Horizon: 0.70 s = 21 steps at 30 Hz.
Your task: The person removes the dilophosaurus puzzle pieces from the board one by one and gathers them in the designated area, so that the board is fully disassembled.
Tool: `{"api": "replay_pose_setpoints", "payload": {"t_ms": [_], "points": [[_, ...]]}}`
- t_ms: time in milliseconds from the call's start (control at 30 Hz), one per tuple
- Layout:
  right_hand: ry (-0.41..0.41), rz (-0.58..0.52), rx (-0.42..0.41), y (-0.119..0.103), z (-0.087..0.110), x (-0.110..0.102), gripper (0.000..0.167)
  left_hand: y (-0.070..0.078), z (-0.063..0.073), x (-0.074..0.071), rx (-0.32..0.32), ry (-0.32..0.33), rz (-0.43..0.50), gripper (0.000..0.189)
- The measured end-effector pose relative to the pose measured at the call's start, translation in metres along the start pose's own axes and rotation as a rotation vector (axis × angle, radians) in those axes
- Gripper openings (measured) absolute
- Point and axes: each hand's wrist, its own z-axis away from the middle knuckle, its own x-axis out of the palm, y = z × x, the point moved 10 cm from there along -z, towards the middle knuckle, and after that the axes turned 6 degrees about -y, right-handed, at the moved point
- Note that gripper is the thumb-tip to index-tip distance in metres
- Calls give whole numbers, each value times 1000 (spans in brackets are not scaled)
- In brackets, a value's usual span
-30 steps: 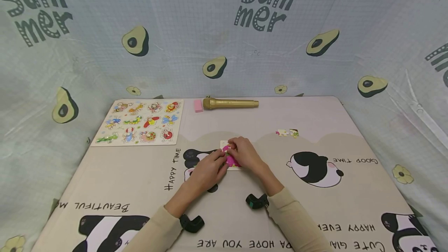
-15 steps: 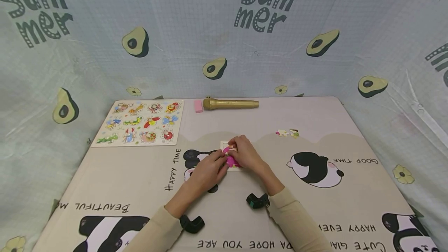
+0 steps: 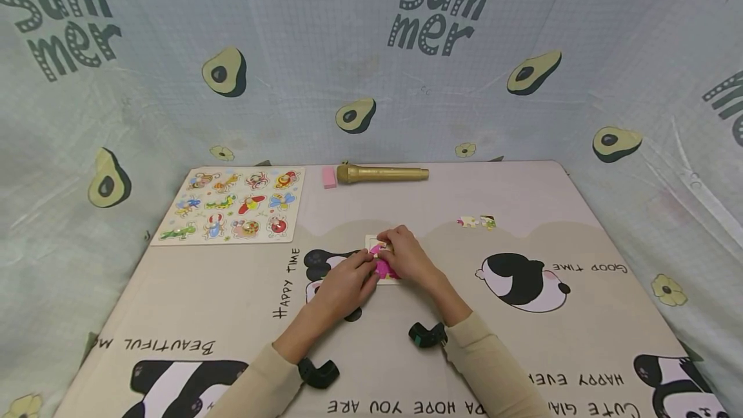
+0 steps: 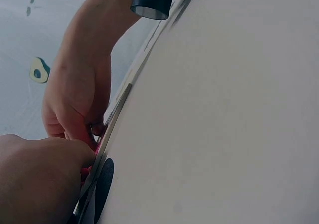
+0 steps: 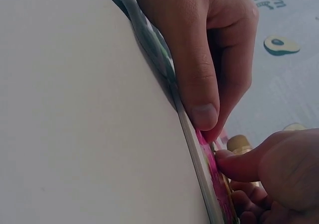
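A small jigsaw puzzle (image 3: 386,268) with pink picture parts in a pale frame lies mid-table, partly covered by both hands. My left hand (image 3: 345,281) reaches in from the left. Its thumb (image 5: 203,115) and a finger meet at a pink puzzle piece (image 5: 203,140) and pinch it. From the right, my right hand (image 3: 411,258) bends over the puzzle's far side, thumb tip against the pieces and fingers curled. Its grip seems to be on a piece too, though fingers hide most of it. Two loose puzzle pieces (image 3: 486,220) lie to the right.
An insect picture board (image 3: 232,205) lies at the back left. Beside it are a pink block (image 3: 329,177) and a gold microphone (image 3: 383,173) near the table's back edge. Printed cloth walls (image 3: 360,50) rise around the table.
Both hands stay over the puzzle, with only slight finger movement around the pink pieces. The loose pieces and the things at the back have not moved.
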Motion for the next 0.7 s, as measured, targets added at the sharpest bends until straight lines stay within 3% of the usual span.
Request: {"api": "replay_pose_setpoints", "payload": {"t_ms": [467,700], "points": [[-7,-53,-132,-7,-2,-3,26,0,1,1,-1,6,4,28],[-19,-51,-114,-4,-2,-4,26,0,0,2,-3,0,-1,29]]}}
